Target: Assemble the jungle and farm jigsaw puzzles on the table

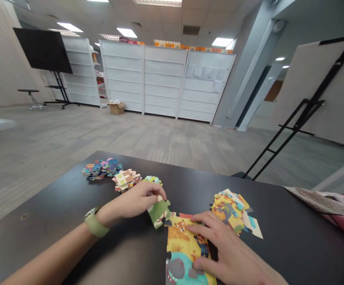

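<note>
While your left hand (145,198) pinches one green puzzle piece (157,213) by its upper edge, your right hand (219,239) lies spread, gripping nothing, on one joined yellow panel (186,249).
The piece sits at the panel's far left corner, contact unclear; it looks like light, stiff card with bendable tabs, so hold it by the edges. On the table (50,206) lie one blue pile (103,169), one pink-and-cream pile (127,179), one green pile (153,180), one yellow pile (227,208), pieces too overlapped to count.

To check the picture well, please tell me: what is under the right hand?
The yellow and turquoise puzzle section lies partly under the right hand; its printed spotted animal shows beside the fingers. Whatever the hand covers cannot be seen.
</note>
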`<state>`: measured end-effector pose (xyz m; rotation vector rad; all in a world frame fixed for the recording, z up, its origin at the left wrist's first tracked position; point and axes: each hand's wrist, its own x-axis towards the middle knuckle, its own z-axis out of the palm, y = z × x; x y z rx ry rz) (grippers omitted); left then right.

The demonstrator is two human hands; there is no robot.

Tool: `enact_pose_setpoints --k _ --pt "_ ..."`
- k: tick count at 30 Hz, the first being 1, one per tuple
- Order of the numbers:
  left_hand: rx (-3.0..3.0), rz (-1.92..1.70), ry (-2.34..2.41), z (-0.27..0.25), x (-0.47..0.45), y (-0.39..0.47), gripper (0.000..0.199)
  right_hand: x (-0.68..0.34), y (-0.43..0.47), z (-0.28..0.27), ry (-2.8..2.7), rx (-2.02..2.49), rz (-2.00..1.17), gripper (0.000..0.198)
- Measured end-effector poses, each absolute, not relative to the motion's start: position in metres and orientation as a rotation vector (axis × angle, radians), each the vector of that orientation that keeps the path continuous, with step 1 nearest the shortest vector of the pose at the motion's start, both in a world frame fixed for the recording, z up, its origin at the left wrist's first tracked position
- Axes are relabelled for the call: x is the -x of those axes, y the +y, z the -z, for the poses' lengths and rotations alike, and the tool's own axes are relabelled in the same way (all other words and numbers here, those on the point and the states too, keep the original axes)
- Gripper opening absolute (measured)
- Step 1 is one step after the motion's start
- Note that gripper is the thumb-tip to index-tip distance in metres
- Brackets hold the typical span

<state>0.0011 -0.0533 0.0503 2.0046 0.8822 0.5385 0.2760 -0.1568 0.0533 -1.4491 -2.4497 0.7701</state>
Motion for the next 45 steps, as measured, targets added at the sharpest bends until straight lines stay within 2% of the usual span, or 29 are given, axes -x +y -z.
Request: enact_pose_setpoints --k 7,20,28,32,36,38,40,44,45 --pt "-2.274 -0.421 0.845 -0.042 0.0 -0.057 0.031 -0.302 -0.158 -0.053 -2.476 1.53 -0.848 0.05" --pt "-2.487 -0.605 1.0 -0.008 -0.011 -0.049 0.025 -0.303 -0.157 -0.051 -2.453 1.536 -0.903 0.053" --pt "-2.497 -0.713 1.169 -0.01 -0.017 -0.054 0.019 -0.298 -0.16 -0.053 -2.439 1.483 -0.845 0.047" --pt "-2.541 -0.691 0.993 -0.022 -0.014 -0.058 0.019 -0.288 -0.163 -0.06 -2.468 1.492 -0.789 0.043" --pt "-2.634 -0.596 0.736 -0.037 -0.01 -0.064 0.017 -0.3 -0.154 -0.06 -2.413 1.512 -0.61 0.021" --pt "-2.644 -0.596 0.672 -0.041 -0.01 -0.067 0.02 -0.318 -0.145 -0.058 -2.333 1.595 -0.396 0.03" --pt "-2.646 -0.581 0.638 -0.042 -0.013 -0.071 0.02 -0.337 -0.138 -0.055 -2.254 1.736 -0.246 0.03" --pt "-2.65 -0.474 0.594 -0.039 -0.019 -0.081 0.02 -0.358 -0.134 -0.053 -2.219 1.909 -0.288 0.048" --pt "-2.652 -0.457 0.601 -0.038 -0.02 -0.082 0.021 -0.359 -0.134 -0.054 -2.219 1.92 -0.32 0.047"
